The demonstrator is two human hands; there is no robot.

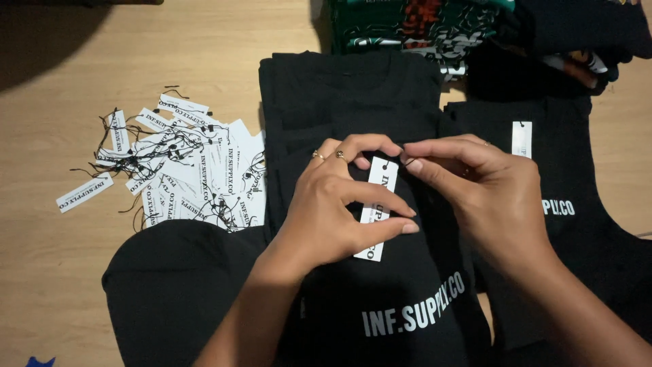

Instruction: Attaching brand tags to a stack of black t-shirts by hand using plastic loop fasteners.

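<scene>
On the wooden counter (61, 285), right below the camera, a stack of folded black shirts (353, 88) gives both hands a flat, steady base for fine work. The left hand (333, 211) lies across the top black shirt (407, 299), its thumb and forefinger curled around a narrow white paper tag (375, 211) and pressing it against the cloth, apparently so the tag cannot slide while its top end is handled. Two thin rings show on that hand. The right hand (485, 197) comes in from the other side, its fingers (421, 158) pinched together at the tag's upper end, where a small hole and a fine black string (405, 162) sit; the pinch is tight and looks closed on the string, though the string itself is very thin and partly hidden. Both hands meet near the shirt's collar area, which suits the tag hanging there. To the left, well apart from the hands, a loose heap of matching white tags (197, 170) with black strings lies spread out within easy reach. To the right, just beside the stack, another black shirt (564, 224) lies flat with a white tag (521, 139) already at its neck. Along the far edge, folded patterned garments (421, 24) in green, white and orange are piled.
</scene>
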